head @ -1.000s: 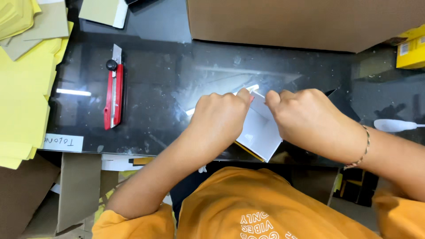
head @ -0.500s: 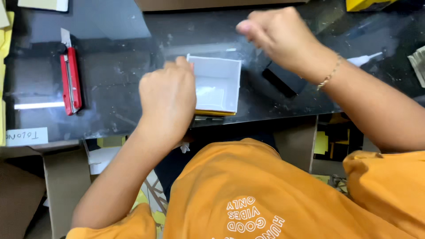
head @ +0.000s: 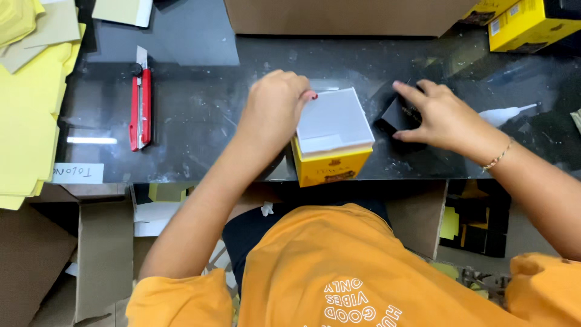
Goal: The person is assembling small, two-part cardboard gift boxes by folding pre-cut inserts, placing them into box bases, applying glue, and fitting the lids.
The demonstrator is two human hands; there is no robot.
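Note:
A small yellow box (head: 330,162) with a white top flap stands at the near edge of the dark glossy table (head: 200,121). My left hand (head: 275,106) grips its left upper edge, fingers curled on the flap. My right hand (head: 439,118) rests on a small black box-shaped object (head: 396,116) just to the right of the yellow box, fingers wrapped over it.
A red utility knife (head: 140,109) lies at the left of the table. Yellow card sheets (head: 27,109) are stacked at far left. A large brown carton (head: 345,17) sits at the back, yellow boxes (head: 529,21) at back right, a white glue nozzle (head: 502,113) at right.
The yellow box now stands with its white flap on top under my left hand. My right hand came down from the back of the table onto the black object.

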